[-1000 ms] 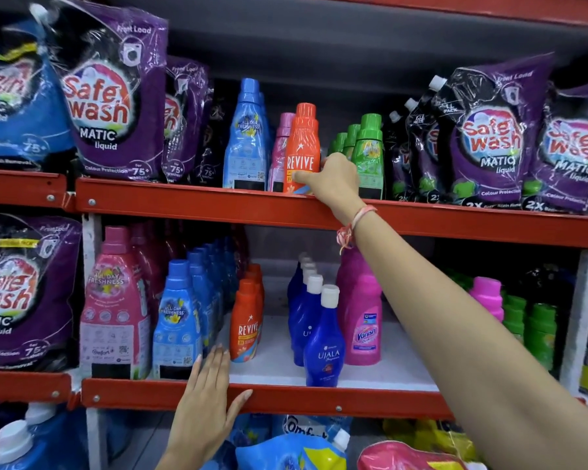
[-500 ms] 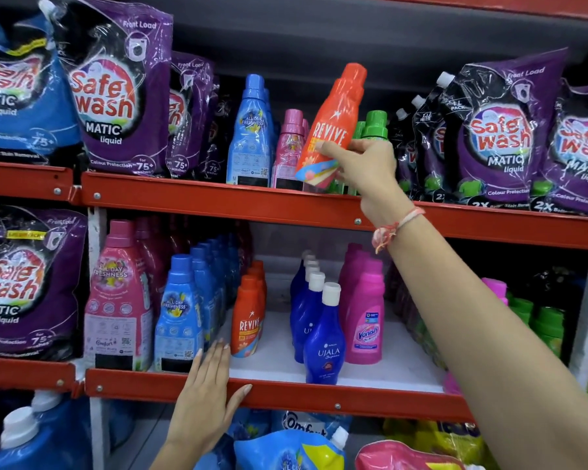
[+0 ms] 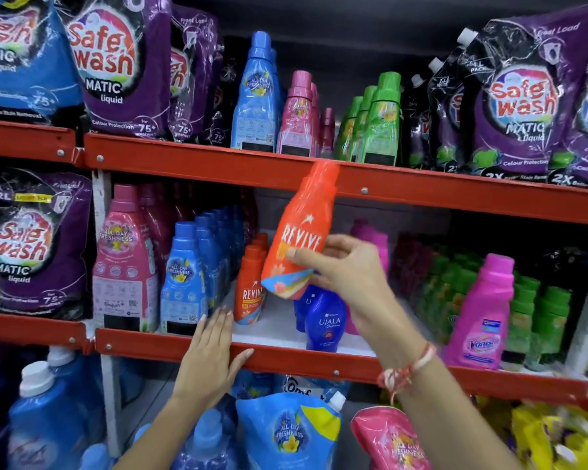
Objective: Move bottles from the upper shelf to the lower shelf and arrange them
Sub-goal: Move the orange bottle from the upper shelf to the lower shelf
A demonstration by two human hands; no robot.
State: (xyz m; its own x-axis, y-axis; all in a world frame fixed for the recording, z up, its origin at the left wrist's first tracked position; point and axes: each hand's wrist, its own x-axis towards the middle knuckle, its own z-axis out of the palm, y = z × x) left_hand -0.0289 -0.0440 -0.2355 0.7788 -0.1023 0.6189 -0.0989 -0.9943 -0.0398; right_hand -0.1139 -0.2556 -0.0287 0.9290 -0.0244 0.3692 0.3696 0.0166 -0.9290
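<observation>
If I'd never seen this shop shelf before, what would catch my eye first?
Most likely the bright orange Revive bottle, held tilted in mid-air by the right hand in front of the lower shelf. Next, the big purple Safe Wash pouches crowding both ends of the upper shelf. The left hand rests flat on the lower shelf's red front edge, near a row of matching orange bottles.

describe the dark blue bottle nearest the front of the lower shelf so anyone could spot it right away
Find the lower red metal shelf with its white floor. Near its front edge, right of the standing orange Revive bottles, is the dark blue plastic Ujala bottle, just below the right hand. Its deep navy, rounded body differs from the paler, taller blue bottles farther left.
</observation>
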